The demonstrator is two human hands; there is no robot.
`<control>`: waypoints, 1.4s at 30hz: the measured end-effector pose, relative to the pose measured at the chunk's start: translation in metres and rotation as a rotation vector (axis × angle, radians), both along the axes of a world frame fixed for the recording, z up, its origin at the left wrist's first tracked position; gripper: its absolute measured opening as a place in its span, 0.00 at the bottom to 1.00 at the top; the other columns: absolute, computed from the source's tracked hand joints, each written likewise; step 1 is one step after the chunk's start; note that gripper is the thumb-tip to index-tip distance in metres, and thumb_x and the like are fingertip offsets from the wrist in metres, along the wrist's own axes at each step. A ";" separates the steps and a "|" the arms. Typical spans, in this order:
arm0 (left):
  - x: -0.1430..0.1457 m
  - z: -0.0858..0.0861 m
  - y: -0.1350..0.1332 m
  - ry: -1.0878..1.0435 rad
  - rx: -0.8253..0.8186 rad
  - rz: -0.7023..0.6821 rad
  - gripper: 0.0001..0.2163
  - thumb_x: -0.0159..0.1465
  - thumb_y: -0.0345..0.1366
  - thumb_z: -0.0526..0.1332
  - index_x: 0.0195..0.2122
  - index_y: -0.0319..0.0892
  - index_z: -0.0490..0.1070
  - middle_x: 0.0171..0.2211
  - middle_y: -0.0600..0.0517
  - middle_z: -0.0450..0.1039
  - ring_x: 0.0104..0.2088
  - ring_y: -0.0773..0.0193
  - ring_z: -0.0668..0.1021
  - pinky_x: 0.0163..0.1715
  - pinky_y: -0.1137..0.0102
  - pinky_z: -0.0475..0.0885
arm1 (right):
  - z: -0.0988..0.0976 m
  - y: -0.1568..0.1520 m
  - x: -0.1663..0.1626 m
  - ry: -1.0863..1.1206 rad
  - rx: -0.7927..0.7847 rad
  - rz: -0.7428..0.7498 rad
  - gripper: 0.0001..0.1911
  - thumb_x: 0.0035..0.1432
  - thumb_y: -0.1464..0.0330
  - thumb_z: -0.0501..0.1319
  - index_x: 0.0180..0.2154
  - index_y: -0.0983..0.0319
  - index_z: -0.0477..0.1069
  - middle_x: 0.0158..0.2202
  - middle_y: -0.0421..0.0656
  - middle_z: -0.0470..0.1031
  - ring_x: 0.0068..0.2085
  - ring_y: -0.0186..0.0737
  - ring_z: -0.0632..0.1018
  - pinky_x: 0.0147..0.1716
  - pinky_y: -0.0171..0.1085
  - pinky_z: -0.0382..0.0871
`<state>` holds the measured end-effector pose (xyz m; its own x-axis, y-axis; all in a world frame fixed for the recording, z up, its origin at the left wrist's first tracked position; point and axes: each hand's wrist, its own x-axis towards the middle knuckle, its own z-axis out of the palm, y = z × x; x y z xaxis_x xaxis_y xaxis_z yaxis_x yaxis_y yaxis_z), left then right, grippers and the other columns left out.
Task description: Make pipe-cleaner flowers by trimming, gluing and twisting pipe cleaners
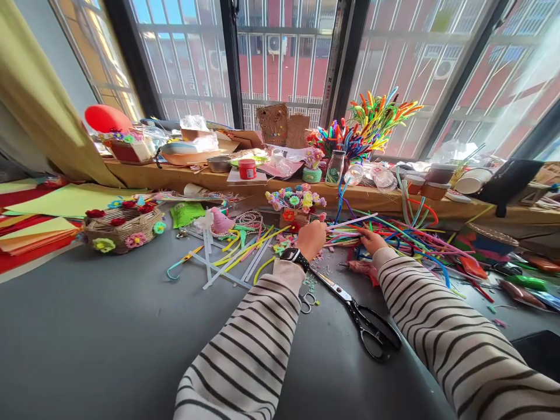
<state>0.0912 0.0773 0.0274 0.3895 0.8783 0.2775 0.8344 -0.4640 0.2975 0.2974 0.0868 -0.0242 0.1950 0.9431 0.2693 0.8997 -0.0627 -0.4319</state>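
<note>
My left hand (312,239), with a black watch at the wrist, is closed beside a small flower basket (294,218). From its fingers a thin pale stick (353,220) points right, over a heap of coloured pipe cleaners (411,239). My right hand (371,240) lies at the left end of this heap, fingers stretched forward and slightly apart; whether they touch a stem is hard to tell. Between my forearms lie large black-handled scissors (350,303), blades parted a little. Small scissors (308,302) are partly hidden by my left sleeve.
Translucent sticks (227,269) and yellow stems lie left of my hands. Farther left stand a flower-trimmed woven basket (125,230) and coloured paper sheets (39,224). The cluttered sill (192,175) holds a red jar (247,169) and upright pipe cleaner bundles (376,122).
</note>
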 end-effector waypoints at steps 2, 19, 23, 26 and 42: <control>-0.007 0.006 -0.004 0.010 0.018 0.011 0.12 0.57 0.33 0.45 0.35 0.41 0.66 0.34 0.46 0.66 0.36 0.62 0.70 0.33 0.71 0.62 | -0.001 0.002 0.007 0.016 0.013 -0.009 0.17 0.46 0.79 0.49 0.38 0.63 0.67 0.34 0.43 0.73 0.38 0.39 0.72 0.37 0.39 0.66; -0.136 0.065 -0.045 -0.520 0.207 -0.074 0.10 0.55 0.36 0.51 0.25 0.39 0.69 0.22 0.54 0.67 0.22 0.71 0.66 0.23 0.78 0.57 | 0.005 -0.008 0.016 0.187 0.106 0.057 0.17 0.45 0.79 0.50 0.39 0.65 0.65 0.39 0.45 0.70 0.42 0.39 0.69 0.43 0.40 0.61; -0.137 0.050 -0.039 -0.794 0.001 -0.112 0.10 0.53 0.39 0.53 0.25 0.39 0.69 0.21 0.54 0.67 0.17 0.74 0.61 0.17 0.77 0.54 | 0.022 -0.035 0.005 0.287 0.194 0.039 0.15 0.50 0.69 0.49 0.40 0.65 0.63 0.37 0.47 0.70 0.35 0.38 0.73 0.35 0.39 0.67; -0.130 0.030 -0.036 -0.942 -0.222 -0.179 0.12 0.52 0.41 0.53 0.27 0.39 0.69 0.21 0.54 0.65 0.15 0.76 0.56 0.14 0.77 0.48 | 0.028 -0.074 -0.022 0.733 0.365 0.129 0.21 0.46 0.63 0.54 0.43 0.63 0.61 0.42 0.47 0.67 0.39 0.40 0.71 0.34 0.38 0.68; -0.130 0.000 -0.041 -0.517 -0.787 -0.366 0.12 0.47 0.43 0.57 0.21 0.36 0.69 0.17 0.56 0.61 0.17 0.76 0.53 0.16 0.76 0.45 | 0.009 -0.110 -0.092 1.787 0.322 0.331 0.07 0.45 0.64 0.58 0.26 0.60 0.69 0.30 0.39 0.74 0.36 0.35 0.73 0.37 0.37 0.67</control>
